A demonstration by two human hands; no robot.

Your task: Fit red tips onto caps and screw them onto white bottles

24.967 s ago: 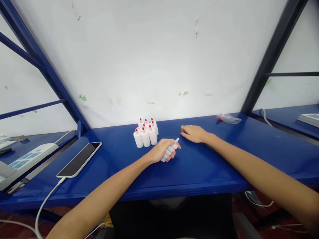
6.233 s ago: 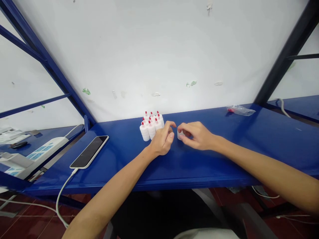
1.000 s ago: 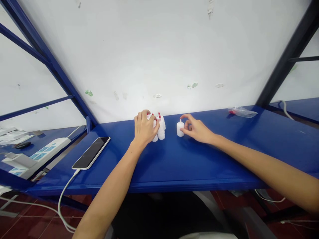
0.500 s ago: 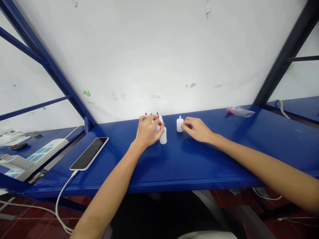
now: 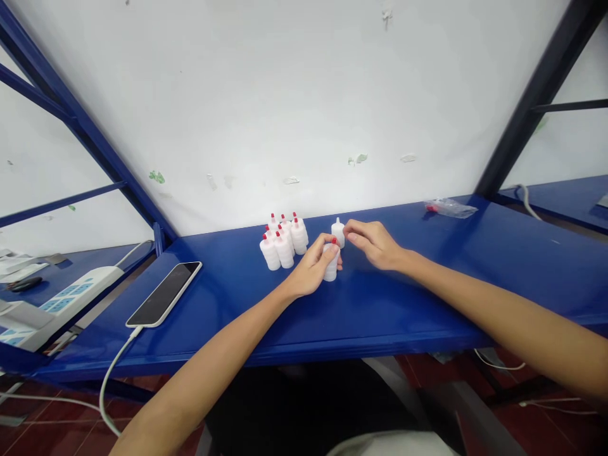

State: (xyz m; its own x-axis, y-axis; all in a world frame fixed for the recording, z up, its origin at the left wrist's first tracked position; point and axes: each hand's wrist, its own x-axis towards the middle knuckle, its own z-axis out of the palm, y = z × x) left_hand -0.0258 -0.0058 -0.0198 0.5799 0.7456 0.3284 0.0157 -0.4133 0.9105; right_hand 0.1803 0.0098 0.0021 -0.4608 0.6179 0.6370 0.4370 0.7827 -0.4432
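Note:
My left hand (image 5: 314, 267) is closed around a white squeeze bottle (image 5: 331, 271) with a red tip cap, held upright at the table. Just to its right, my right hand (image 5: 375, 244) hovers with loosely curled fingers. Its thumb and forefinger are slightly apart close to the red cap, and nothing shows between them. Behind, by the right fingertips, stands a white bottle with a bare nozzle (image 5: 337, 234). Left of my hands, several red-capped white bottles (image 5: 284, 250) stand upright in a tight group.
A phone (image 5: 164, 295) on a charging cable lies at the left of the blue table (image 5: 380, 316). Toward the back right is a clear plastic bag (image 5: 450, 208) with red pieces inside. A white power strip (image 5: 76, 294) sits farther left. The wall rises behind the table.
My left hand has moved right, away from the bottle group, bringing one red-capped bottle in front of the bare-nozzle bottle. My right hand has come off the bare-nozzle bottle toward the held bottle's cap.

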